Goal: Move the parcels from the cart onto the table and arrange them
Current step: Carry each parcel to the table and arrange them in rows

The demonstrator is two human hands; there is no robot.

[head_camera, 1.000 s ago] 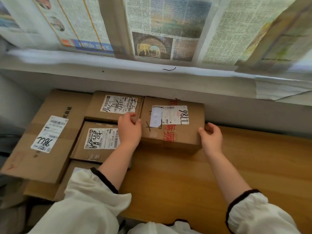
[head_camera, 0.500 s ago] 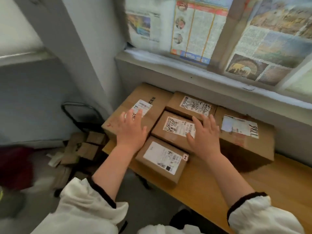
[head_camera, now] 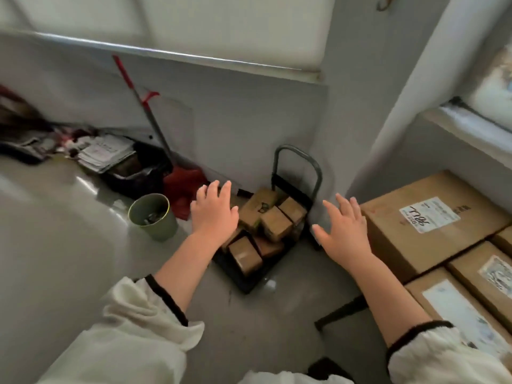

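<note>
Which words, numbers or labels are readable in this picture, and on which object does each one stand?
Big parcel, white shipping label: handwritten marks seen upside down, perhaps "98LL", not certain; the print is too small.
Side of the same parcel: red characters, blurred, unreadable.
Two nearer parcels' labels: blurred, unreadable.
Small parcels on the cart: a dark mark, no readable text.
Stack of papers on the floor: too blurred.

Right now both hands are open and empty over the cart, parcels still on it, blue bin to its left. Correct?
One thing is off: the bin left of the cart is green, not blue, as the head view shows. The rest holds: the left hand and right hand are open and empty, and brown parcels still sit on the cart.
</note>
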